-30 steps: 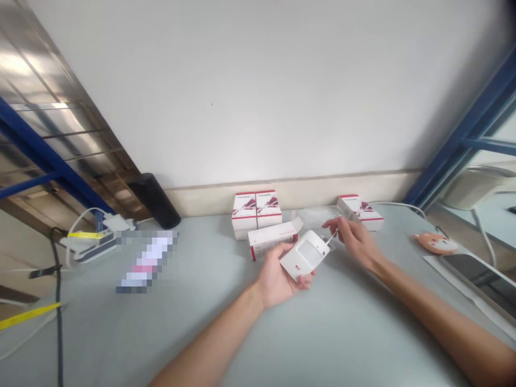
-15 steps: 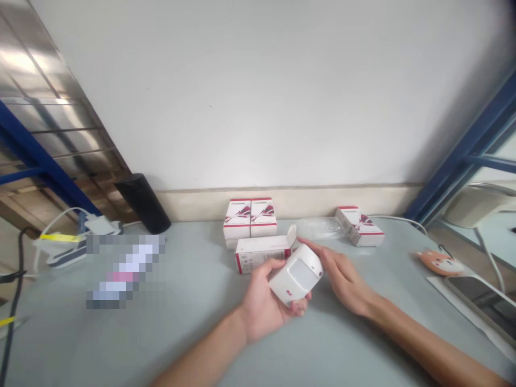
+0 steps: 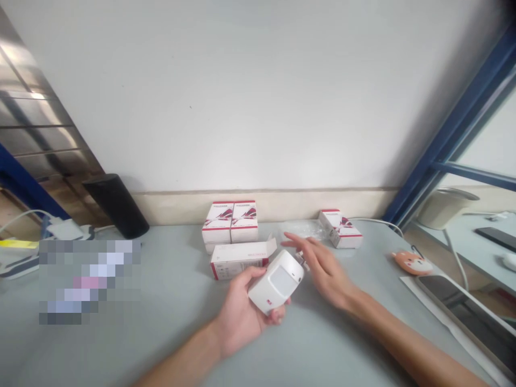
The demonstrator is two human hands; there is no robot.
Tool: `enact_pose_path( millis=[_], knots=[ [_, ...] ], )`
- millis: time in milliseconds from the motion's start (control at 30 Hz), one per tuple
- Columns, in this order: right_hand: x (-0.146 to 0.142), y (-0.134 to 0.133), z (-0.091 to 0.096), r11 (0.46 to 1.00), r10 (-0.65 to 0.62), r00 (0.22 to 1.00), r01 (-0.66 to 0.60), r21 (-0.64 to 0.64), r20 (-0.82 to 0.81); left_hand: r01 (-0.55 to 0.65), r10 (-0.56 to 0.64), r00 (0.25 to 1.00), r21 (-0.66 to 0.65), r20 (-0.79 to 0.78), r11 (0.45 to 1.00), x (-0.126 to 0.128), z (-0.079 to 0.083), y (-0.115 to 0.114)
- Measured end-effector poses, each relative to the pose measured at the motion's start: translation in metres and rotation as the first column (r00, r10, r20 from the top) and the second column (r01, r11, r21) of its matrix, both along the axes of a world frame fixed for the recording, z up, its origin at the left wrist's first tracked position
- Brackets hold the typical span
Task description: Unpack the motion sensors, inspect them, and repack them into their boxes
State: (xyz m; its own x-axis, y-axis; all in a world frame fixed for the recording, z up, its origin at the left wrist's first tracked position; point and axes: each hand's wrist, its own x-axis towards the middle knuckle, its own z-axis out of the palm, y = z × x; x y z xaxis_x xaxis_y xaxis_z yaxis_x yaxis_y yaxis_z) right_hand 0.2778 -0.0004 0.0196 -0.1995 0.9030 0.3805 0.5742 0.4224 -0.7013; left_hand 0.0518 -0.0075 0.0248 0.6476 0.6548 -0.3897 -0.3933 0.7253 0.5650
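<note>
In the head view my left hand grips a white motion sensor with a grey window panel, tilted with its face toward me. My right hand is just right of the sensor, its fingers stretched out to the left behind the sensor's top end. A small pale piece shows between that hand and the sensor; I cannot make out what it is or whether the hand touches it. Behind the sensor lies a white and red carton with its right end flap raised.
Two banded boxes stand behind the carton. Clear plastic wrap and another box lie farther right. A black cylinder stands left; an orange animal-face pouch and a phone lie right.
The view has turned a little right, so everything sits farther left. My right hand's fingers are more spread, and the small pale piece now shows beside the sensor. My left hand still holds the sensor.
</note>
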Motion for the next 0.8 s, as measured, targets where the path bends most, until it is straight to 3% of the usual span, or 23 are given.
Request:
enact_pose_path(
  millis=[67,133,233,300,400,533,800],
  knots=[
    [0.020,0.015,-0.003,0.973,-0.165,0.972,0.132,0.189,0.169,0.022,-0.022,1.000,0.003,0.001,1.000,0.000,0.002,-0.001],
    [0.041,0.031,-0.013,0.900,-0.376,0.873,0.265,0.345,0.311,0.010,-0.010,1.000,0.000,-0.009,1.000,0.000,0.004,-0.001],
    [0.066,0.048,-0.035,0.851,-0.512,0.723,0.353,0.388,0.465,-0.030,0.029,0.999,-0.013,-0.034,0.999,0.000,0.007,-0.002],
    [0.077,0.054,-0.045,0.859,-0.506,0.693,0.352,0.371,0.514,-0.040,0.039,0.999,-0.023,-0.035,0.999,-0.001,0.008,-0.002],
    [0.086,0.058,-0.045,0.865,-0.494,0.723,0.354,0.355,0.482,-0.049,0.049,0.999,-0.035,-0.021,0.998,-0.002,0.008,-0.002],
    [0.094,0.059,-0.028,0.876,-0.456,0.833,0.357,0.325,0.314,-0.065,0.064,0.997,-0.035,-0.037,0.997,-0.002,0.008,-0.002],
    [0.100,0.048,-0.001,0.937,-0.343,0.939,0.344,0.063,-0.026,-0.084,0.083,0.996,-0.045,-0.018,0.995,-0.002,0.006,-0.002]
  ],
)
